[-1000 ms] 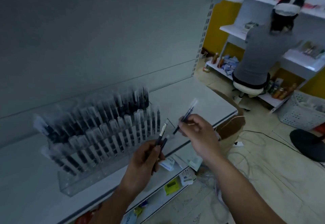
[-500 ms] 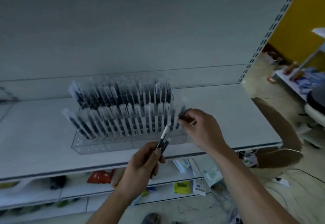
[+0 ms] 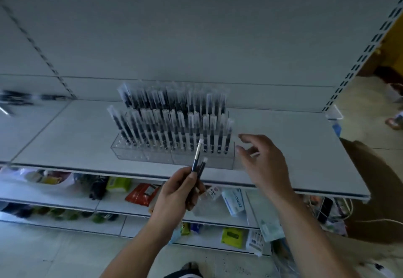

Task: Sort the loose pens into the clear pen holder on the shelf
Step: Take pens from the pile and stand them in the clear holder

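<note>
Far left of the pen holder (image 3: 152, 157): dark objects (image 3: 19, 99) lie on the shelf (image 3: 294, 151), too blurred to identify.

Pen holder: clear plastic, standing on the shelf. Two rows of stored pens (image 3: 174, 129), dark barrels with pale caps, stand upright in it and lean a little to the left. The right end of the front row appears to have room, though the slots themselves cannot be made out.

Just in front of the holder: the person's left hand (image 3: 176, 192) is clenched round two loose pens (image 3: 196, 157), fingers wrapped about the lower barrels, the upper ends pointing up across the holder's front wall.

Handling, as a judgement: the pens look light, stiff and smooth, so they are likely to slide in a slack hold. Best taken one at a time, pinched at mid-barrel, so the lower end stays free to find a slot. The holder looks light too and may shift if knocked.

Below the holder, on a lower shelf: a white box (image 3: 234, 201) printed "ZERO". Other packets there carry no legible writing.

Right of the holder's end: the right hand (image 3: 263, 162) is released, fingers spread and empty, clear of the holder
</note>
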Tool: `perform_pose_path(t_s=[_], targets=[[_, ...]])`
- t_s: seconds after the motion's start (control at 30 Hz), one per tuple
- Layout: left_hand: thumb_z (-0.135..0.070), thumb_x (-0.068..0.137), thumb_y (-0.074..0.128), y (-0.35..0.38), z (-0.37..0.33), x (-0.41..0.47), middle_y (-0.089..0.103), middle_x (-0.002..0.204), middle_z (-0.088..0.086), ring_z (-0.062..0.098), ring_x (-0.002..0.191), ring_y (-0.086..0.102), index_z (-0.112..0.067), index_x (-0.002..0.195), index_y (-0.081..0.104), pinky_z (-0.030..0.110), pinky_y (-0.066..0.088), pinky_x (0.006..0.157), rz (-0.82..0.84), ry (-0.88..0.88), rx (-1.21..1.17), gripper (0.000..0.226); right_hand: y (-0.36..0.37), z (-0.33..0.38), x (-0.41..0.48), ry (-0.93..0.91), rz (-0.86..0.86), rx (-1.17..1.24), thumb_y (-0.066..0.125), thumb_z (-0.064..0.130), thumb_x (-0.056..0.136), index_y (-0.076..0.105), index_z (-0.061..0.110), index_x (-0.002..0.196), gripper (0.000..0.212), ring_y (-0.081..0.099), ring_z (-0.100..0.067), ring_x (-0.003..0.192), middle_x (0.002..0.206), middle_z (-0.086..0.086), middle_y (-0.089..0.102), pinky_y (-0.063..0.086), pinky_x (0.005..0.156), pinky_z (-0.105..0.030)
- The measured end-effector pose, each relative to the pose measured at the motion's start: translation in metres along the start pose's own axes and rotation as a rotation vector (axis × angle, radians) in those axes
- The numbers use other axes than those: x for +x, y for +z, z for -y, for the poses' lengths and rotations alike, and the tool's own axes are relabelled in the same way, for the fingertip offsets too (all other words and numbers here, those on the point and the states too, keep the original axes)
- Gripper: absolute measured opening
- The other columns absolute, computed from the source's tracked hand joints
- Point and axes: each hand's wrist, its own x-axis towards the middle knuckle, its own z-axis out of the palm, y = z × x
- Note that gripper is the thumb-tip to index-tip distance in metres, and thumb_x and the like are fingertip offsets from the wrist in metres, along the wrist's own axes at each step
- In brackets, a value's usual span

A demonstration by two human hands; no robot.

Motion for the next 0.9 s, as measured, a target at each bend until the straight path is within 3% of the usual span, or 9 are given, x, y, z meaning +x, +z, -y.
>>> perform_pose_path(t_s=[0.1, 0.33, 0.47, 0.53, 0.63, 0.7, 0.8, 0.9], targets=[[-0.016, 0.1, 0.046, 0.0, -0.001, -0.004, 0.062, 0.075, 0.009, 0.014, 0.054, 0.044, -0.011, 0.107, 0.064, 0.022, 0.035, 0.049, -0.013, 0.012, -0.001, 0.02, 0.002, 0.012, -0.03, -0.006, -0.069, 0.188, 0.064, 0.024, 0.091, 0.069, 0.023, 0.102, 0.013, 0.059, 0.008, 0.076, 0.093, 0.016, 0.065, 0.043, 0.063, -0.003], [-0.019, 0.099, 0.046, -0.009, -0.006, -0.009, 0.06, 0.074, 0.008, 0.013, 0.053, 0.044, -0.011, 0.109, 0.058, 0.022, 0.036, 0.048, 0.024, 0.066, 0.076, 0.017, 0.037, 0.043, -0.065, 0.063, 0.176, 0.433, 0.067, 0.029, 0.088, 0.07, 0.025, 0.097, 0.01, 0.065, 0.001, 0.076, 0.084, 0.014, 0.07, 0.049, 0.065, -0.013], [-0.019, 0.099, 0.045, -0.032, -0.009, -0.008, 0.06, 0.076, 0.009, 0.015, 0.054, 0.046, -0.009, 0.109, 0.054, 0.026, 0.038, 0.05, 0.053, 0.096, 0.129, 0.016, 0.056, 0.068, -0.06, 0.247, 0.3, 0.681, 0.068, 0.029, 0.087, 0.071, 0.024, 0.084, 0.007, 0.067, -0.008, 0.072, 0.076, 0.005, 0.071, 0.052, 0.069, -0.026], [-0.025, 0.096, 0.047, -0.049, -0.012, -0.006, 0.063, 0.077, 0.007, 0.017, 0.057, 0.049, -0.011, 0.109, 0.053, 0.029, 0.04, 0.052, 0.063, 0.102, 0.145, 0.02, 0.066, 0.08, -0.054, 0.297, 0.281, 0.727, 0.071, 0.029, 0.084, 0.071, 0.021, 0.081, 0.008, 0.066, -0.014, 0.069, 0.071, 0.002, 0.07, 0.053, 0.068, -0.032], [-0.035, 0.089, 0.05, -0.083, -0.017, -0.003, 0.065, 0.079, 0.005, 0.022, 0.061, 0.053, -0.014, 0.108, 0.052, 0.035, 0.044, 0.058, 0.075, 0.114, 0.188, 0.029, 0.081, 0.1, -0.045, 0.414, 0.175, 0.894, 0.071, 0.02, 0.084, 0.067, 0.015, 0.078, 0.008, 0.063, -0.011, 0.062, 0.065, 0.004, 0.066, 0.052, 0.058, -0.024], [-0.034, 0.089, 0.049, -0.108, -0.019, -0.001, 0.063, 0.075, 0.001, 0.02, 0.058, 0.051, -0.012, 0.106, 0.052, 0.032, 0.044, 0.055, 0.059, 0.13, 0.192, 0.029, 0.093, 0.116, -0.04, 0.48, 0.108, 0.98, 0.07, 0.017, 0.084, 0.066, 0.013, 0.078, 0.008, 0.064, -0.01, 0.062, 0.066, 0.003, 0.066, 0.052, 0.057, -0.022], [-0.024, 0.095, 0.048, -0.147, -0.024, 0.002, 0.056, 0.067, -0.003, 0.014, 0.052, 0.042, -0.011, 0.104, 0.053, 0.021, 0.038, 0.048, 0.036, 0.14, 0.15, 0.016, 0.117, 0.137, -0.04, 0.491, 0.07, 0.923, 0.071, 0.019, 0.084, 0.066, 0.012, 0.083, 0.008, 0.066, -0.01, 0.064, 0.071, 0.003, 0.07, 0.054, 0.059, -0.023], [-0.022, 0.096, 0.048, -0.186, -0.032, 0.007, 0.052, 0.071, 0.006, 0.016, 0.055, 0.042, -0.014, 0.103, 0.055, 0.025, 0.04, 0.05, 0.018, 0.125, 0.119, 0.012, 0.139, 0.149, -0.052, 0.288, -0.103, 0.488, 0.072, 0.034, 0.082, 0.063, 0.024, 0.095, 0.019, 0.064, -0.003, 0.074, 0.089, 0.011, 0.066, 0.05, 0.063, -0.017]])
